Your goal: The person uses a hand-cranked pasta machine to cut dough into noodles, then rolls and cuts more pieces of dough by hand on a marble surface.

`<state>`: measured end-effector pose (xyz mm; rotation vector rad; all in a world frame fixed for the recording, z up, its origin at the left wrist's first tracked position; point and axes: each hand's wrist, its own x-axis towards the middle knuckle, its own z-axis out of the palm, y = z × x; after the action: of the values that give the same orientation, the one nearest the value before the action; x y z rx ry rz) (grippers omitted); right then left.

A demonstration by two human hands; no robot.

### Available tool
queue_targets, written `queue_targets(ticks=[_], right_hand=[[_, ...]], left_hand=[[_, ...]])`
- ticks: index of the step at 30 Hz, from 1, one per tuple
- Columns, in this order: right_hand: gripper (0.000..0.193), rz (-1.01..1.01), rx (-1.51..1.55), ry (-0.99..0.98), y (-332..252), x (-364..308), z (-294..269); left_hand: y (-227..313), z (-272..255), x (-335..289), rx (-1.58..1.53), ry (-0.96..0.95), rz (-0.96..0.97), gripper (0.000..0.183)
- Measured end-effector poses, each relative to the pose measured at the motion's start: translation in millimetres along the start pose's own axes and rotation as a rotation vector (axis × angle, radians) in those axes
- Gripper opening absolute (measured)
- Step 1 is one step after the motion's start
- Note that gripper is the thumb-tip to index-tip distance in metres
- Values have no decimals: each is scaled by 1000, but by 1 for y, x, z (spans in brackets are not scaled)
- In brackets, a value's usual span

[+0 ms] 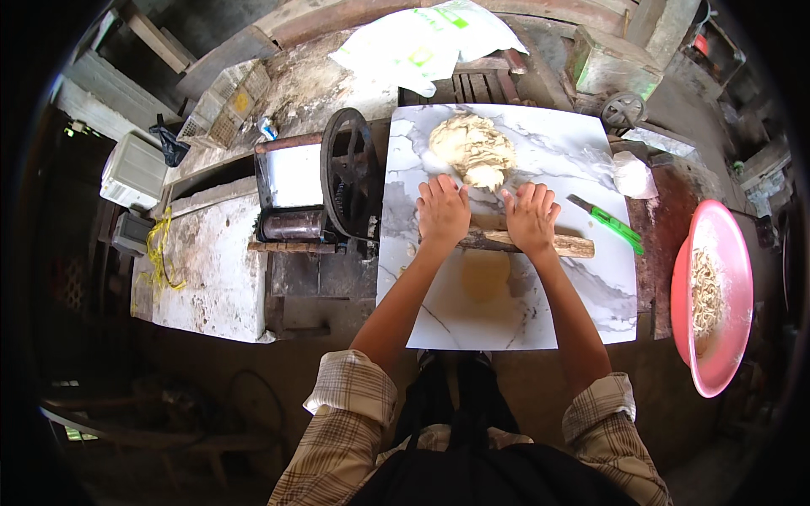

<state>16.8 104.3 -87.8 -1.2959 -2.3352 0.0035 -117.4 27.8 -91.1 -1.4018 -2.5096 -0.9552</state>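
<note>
A large lump of pale dough (pixel 472 142) sits toward the far side of the marble-patterned board (pixel 515 316), with a smaller knob of dough (pixel 484 176) at its near edge. My left hand (pixel 444 211) and my right hand (pixel 531 218) rest palm-down just short of the dough, fingers stretched forward. Beneath my palms lies a rough wooden rolling pin (pixel 574 245), running crosswise; its left end is hidden by my left hand. Neither hand is wrapped round anything. A green cutter knife (pixel 614 223) lies to the right of my right hand.
At left stands a roller machine (pixel 291 223) with a dark flywheel (pixel 348 173). A pink basin (pixel 742 295) holding pale strips is at right. A small white bag (pixel 633 175) touches the board's right edge. Beyond the board lie a large white sack (pixel 430 42) and a wooden box (pixel 614 63).
</note>
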Motion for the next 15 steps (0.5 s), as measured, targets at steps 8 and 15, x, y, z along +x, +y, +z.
queue_targets(ticks=[8,15], right_hand=[[28,-203,-37,65,-9,-62,-39],[32,-120,-22,66,-3,-10,-9]], left_hand=[[4,-30,-67,57,-34,121,19],[4,-6,-3,38,17,61,20]])
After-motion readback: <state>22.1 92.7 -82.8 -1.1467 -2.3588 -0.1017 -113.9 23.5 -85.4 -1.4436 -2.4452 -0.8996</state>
